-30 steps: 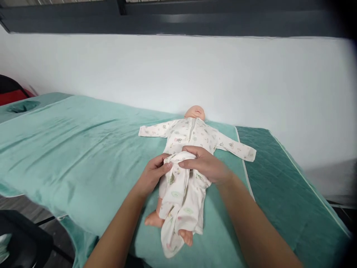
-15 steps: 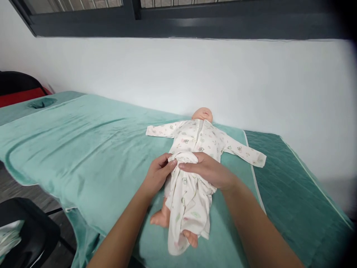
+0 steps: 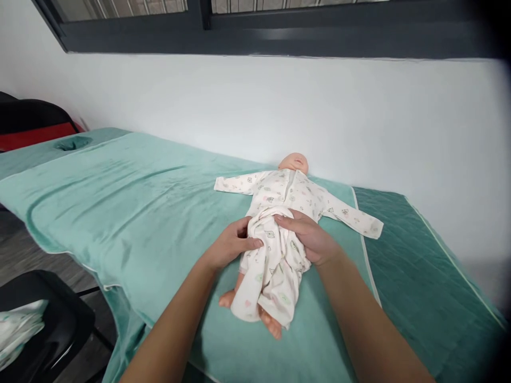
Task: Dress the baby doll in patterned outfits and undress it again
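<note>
A baby doll point(image 3: 294, 161) lies on its back on the green bed cover, its head toward the wall. It wears a white printed long-sleeved top point(image 3: 285, 189). Bunched white printed cloth point(image 3: 275, 266) covers its hips and upper legs, and its bare feet point(image 3: 270, 322) stick out below. My left hand point(image 3: 233, 243) grips the left edge of the cloth, thumb on top and fingers partly hidden behind. My right hand point(image 3: 305, 234) is closed on the gathered upper part of the same cloth, thumb across the front.
A green bed cover point(image 3: 159, 213) spreads left, with a darker quilted part point(image 3: 415, 260) at right. At lower left stands a black chair point(image 3: 67, 319) holding folded cloth point(image 3: 19, 330). Behind the bed are a white wall and a dark window frame point(image 3: 279, 37).
The cloth's lower end has risen and swung left over the doll's legs. Its gathered top sits slightly higher. My left thumb has moved down along the cloth's edge. The view has shifted slightly.
</note>
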Demonstrator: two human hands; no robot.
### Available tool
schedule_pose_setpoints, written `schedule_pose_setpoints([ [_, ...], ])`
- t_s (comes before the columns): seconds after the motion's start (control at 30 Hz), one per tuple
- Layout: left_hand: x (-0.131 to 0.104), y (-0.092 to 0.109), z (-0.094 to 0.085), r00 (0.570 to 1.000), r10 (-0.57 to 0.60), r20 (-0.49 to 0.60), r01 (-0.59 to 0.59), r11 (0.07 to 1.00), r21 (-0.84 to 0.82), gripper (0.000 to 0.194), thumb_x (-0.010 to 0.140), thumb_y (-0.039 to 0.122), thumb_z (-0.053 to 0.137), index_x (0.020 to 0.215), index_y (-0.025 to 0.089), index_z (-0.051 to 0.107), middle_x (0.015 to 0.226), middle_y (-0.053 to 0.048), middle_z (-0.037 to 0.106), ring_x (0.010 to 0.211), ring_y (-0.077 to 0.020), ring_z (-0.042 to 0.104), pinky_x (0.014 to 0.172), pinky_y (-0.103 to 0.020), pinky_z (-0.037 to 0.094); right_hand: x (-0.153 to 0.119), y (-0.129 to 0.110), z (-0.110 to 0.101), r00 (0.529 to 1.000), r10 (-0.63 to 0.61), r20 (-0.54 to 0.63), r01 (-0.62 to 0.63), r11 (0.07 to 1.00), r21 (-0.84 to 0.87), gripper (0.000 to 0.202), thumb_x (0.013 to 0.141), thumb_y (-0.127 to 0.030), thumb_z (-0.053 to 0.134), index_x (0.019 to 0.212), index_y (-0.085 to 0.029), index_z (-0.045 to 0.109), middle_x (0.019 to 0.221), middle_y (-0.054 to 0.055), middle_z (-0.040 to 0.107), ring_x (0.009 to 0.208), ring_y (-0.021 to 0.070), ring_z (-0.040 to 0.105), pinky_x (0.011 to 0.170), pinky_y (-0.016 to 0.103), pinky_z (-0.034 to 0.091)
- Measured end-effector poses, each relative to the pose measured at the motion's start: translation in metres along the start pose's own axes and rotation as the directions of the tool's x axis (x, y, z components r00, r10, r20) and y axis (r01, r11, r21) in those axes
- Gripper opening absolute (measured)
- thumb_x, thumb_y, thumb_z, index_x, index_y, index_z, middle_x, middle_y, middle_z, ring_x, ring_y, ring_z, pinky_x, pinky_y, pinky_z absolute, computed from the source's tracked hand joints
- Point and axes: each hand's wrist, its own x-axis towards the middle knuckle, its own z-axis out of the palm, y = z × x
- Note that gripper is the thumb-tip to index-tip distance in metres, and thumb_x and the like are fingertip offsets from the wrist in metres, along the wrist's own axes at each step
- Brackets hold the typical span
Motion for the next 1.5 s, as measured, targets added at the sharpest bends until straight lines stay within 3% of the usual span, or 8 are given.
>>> schedule_pose_setpoints([
  [0.3, -0.003, -0.002, -0.002, 0.998, -0.006, -0.060, -0.003, 0.988, -0.152, 0.031, 0.069, 0.030, 0.080, 0.090, 0.015, 0.062, 0.080, -0.002, 0.063, 0.071, -0.0145, 0.056, 0.067, -0.025, 0.042, -0.007, -0.013, 0.010, 0.996, 0.078, 0.044, -0.059, 0.946, -0.320, 0.048, 0.078, -0.038, 0.076, 0.119, -0.016, 0.065, 0.103, 0.008, 0.071, 0.092, 0.0228, 0.067, 0.077, 0.032, 0.052],
  [0.5, -0.005, -0.009, -0.003, 0.994, 0.050, -0.095, -0.061, 0.990, -0.123, 0.033, 0.068, 0.031, 0.080, 0.076, 0.016, 0.052, 0.064, 0.005, 0.049, 0.057, -0.0084, 0.043, 0.055, -0.021, 0.032, -0.015, -0.026, 0.019, 0.938, 0.301, 0.175, -0.082, 0.681, -0.728, 0.048, 0.072, -0.044, 0.080, 0.112, -0.019, 0.069, 0.105, 0.005, 0.071, 0.098, 0.0265, 0.065, 0.082, 0.035, 0.051],
  [0.57, -0.008, -0.011, -0.001, 0.990, 0.065, -0.127, -0.077, 0.993, -0.090, 0.033, 0.069, 0.033, 0.080, 0.078, 0.016, 0.053, 0.064, 0.005, 0.048, 0.057, -0.0079, 0.042, 0.054, -0.020, 0.031, -0.014, -0.025, 0.019, 0.946, 0.284, 0.159, -0.077, 0.669, -0.739, 0.044, 0.077, -0.046, 0.076, 0.111, -0.019, 0.070, 0.105, 0.005, 0.071, 0.098, 0.0259, 0.065, 0.082, 0.035, 0.051],
  [0.7, -0.017, -0.009, 0.013, 0.968, 0.048, -0.246, -0.058, 0.998, -0.035, 0.032, 0.071, 0.035, 0.079, 0.082, 0.016, 0.056, 0.070, 0.005, 0.052, 0.063, -0.0088, 0.046, 0.059, -0.020, 0.037, -0.013, -0.020, 0.015, 0.951, 0.216, 0.221, -0.043, 0.800, -0.598, 0.043, 0.081, -0.043, 0.073, 0.116, -0.018, 0.068, 0.106, 0.005, 0.071, 0.098, 0.0233, 0.065, 0.083, 0.033, 0.050],
  [0.93, -0.042, 0.018, 0.044, 0.942, -0.109, -0.316, 0.125, 0.992, 0.032, 0.028, 0.082, 0.044, 0.067, 0.090, 0.018, 0.064, 0.077, 0.000, 0.062, 0.066, -0.0135, 0.052, 0.058, -0.023, 0.041, -0.013, -0.016, 0.009, 0.983, 0.132, 0.124, -0.081, 0.933, -0.350, 0.042, 0.078, -0.040, 0.075, 0.109, -0.013, 0.069, 0.096, 0.009, 0.072, 0.089, 0.0231, 0.067, 0.080, 0.034, 0.051],
  [1.07, -0.064, 0.026, 0.051, 0.910, -0.244, -0.335, 0.257, 0.966, -0.007, 0.035, 0.081, 0.050, 0.066, 0.089, 0.016, 0.065, 0.067, 0.000, 0.059, 0.054, -0.0110, 0.046, 0.048, -0.022, 0.033, -0.014, -0.018, 0.013, 0.989, 0.113, 0.094, -0.056, 0.880, -0.472, 0.037, 0.075, -0.038, 0.077, 0.104, -0.016, 0.070, 0.097, 0.006, 0.071, 0.096, 0.0237, 0.065, 0.083, 0.034, 0.049],
  [1.27, -0.103, 0.034, 0.063, 0.862, -0.268, -0.431, 0.293, 0.956, -0.008, 0.037, 0.083, 0.052, 0.063, 0.075, 0.016, 0.062, 0.061, 0.001, 0.054, 0.053, -0.0087, 0.038, 0.048, -0.021, 0.027, -0.010, -0.013, 0.015, 0.999, 0.049, 0.015, -0.018, 0.606, -0.795, 0.017, 0.069, -0.031, 0.072, 0.079, -0.019, 0.067, 0.082, -0.001, 0.064, 0.077, 0.0169, 0.058, 0.065, 0.026, 0.041],
  [1.5, -0.134, 0.032, 0.067, 0.802, -0.450, -0.392, 0.397, 0.893, -0.212, 0.035, 0.080, 0.048, 0.069, 0.081, 0.015, 0.059, 0.062, 0.006, 0.037, 0.048, -0.0027, 0.020, 0.046, -0.021, 0.016, -0.005, -0.003, 0.011, 0.998, 0.068, 0.008, -0.035, 0.613, -0.789, 0.016, 0.064, -0.025, 0.069, 0.078, -0.019, 0.065, 0.080, -0.002, 0.064, 0.074, 0.0152, 0.058, 0.062, 0.024, 0.043],
])
